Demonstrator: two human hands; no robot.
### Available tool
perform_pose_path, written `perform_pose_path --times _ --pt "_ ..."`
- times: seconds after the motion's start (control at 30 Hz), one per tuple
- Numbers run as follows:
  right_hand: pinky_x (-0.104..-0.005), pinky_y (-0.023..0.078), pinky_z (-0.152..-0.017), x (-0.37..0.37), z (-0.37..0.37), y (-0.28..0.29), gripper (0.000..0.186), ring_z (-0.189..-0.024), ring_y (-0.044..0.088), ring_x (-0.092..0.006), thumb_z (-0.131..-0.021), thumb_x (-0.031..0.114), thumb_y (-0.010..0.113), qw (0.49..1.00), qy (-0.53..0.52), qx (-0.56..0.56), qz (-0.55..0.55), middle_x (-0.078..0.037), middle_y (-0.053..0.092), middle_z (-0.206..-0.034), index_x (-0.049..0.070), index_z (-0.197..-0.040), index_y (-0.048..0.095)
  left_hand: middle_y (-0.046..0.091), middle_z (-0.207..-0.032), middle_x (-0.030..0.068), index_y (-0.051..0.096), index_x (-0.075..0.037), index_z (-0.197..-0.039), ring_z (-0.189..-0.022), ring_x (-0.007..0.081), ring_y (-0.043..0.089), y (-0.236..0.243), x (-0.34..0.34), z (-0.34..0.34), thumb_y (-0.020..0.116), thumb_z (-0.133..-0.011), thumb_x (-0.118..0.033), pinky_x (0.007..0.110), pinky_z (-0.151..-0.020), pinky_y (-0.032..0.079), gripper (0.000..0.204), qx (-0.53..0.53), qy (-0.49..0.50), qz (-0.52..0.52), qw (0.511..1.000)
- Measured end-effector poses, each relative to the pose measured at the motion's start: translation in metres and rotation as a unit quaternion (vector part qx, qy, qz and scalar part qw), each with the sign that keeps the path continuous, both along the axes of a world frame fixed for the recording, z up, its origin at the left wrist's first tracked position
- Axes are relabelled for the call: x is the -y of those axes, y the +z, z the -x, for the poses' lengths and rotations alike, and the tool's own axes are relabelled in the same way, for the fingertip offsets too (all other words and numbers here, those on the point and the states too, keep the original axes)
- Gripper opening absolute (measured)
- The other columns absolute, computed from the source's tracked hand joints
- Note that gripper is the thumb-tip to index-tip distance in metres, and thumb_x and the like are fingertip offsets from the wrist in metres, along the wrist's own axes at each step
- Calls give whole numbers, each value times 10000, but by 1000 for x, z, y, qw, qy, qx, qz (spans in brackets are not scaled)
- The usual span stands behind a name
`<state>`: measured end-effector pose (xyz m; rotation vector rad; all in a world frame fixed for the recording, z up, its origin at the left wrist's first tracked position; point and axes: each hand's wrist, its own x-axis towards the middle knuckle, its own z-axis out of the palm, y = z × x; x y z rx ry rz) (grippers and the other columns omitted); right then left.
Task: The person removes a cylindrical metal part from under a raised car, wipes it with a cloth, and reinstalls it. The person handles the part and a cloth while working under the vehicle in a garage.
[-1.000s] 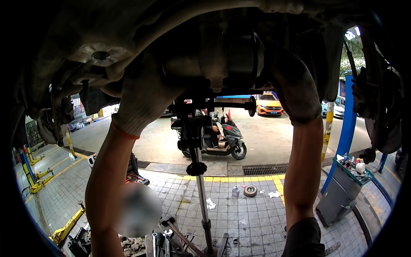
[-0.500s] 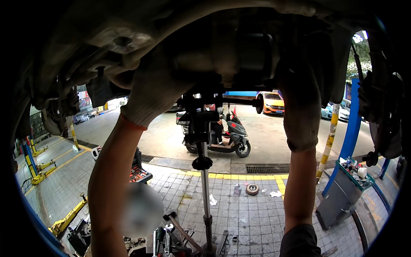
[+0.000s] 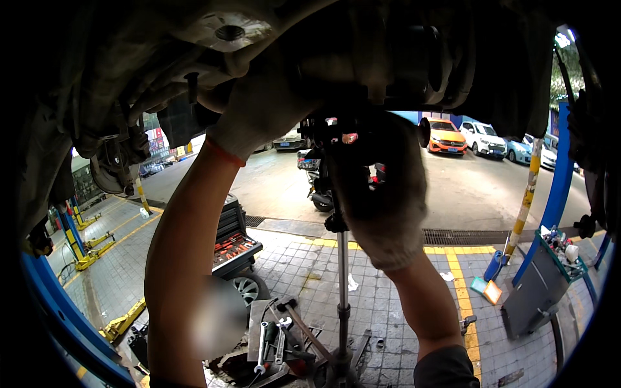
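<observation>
Above me is the dark underside of a raised vehicle (image 3: 162,58). My left hand (image 3: 265,113), in a pale knit glove with a red cuff, reaches up against a large dark rounded part (image 3: 330,64); its fingers are lost in shadow. My right hand (image 3: 385,200), in a soiled knit glove, is raised beside the black head (image 3: 323,132) of an upright support jack. Its fingers are dark and blurred, and I cannot tell whether they touch the head. The jack's metal pole (image 3: 343,265) runs from that head down to the floor.
Wrenches (image 3: 272,339) and other tools lie at the jack's base. An opened tool chest (image 3: 236,242) is beyond my left forearm, a grey cabinet (image 3: 537,291) at the right. Blue lift posts (image 3: 553,187) rise at the sides. Parked cars (image 3: 446,137) and a scooter (image 3: 317,187) are outside.
My right hand has come from the right side of the dark part down and leftward to the jack head. My left hand stays up against the part. The whole view has shifted.
</observation>
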<state>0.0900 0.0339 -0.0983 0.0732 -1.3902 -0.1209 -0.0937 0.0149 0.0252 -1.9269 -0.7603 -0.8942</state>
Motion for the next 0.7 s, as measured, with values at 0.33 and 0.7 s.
perform_pose_path --times 0.33,0.7 --pt "-366 604 -674 16 72 10 547 -790 765 -301 -884 186 807 983 55 -62 164 -144 761 -941 37 -1258 437 565 -1411 186 385 -34 -1517 -1275 305 576 12 18 1 792 -908 -275 404 -1072 492 771 -24 3 35 999" --pt "-362 576 -587 17 116 17 698 -701 750 -294 -880 223 812 961 64 -202 176 -132 750 -860 20 -1364 353 632 -1285 170 432 -25 -1424 -1163 298 616 16 44 -15 779 -909 -222 392 -989 526 651 27 -34 120 992"
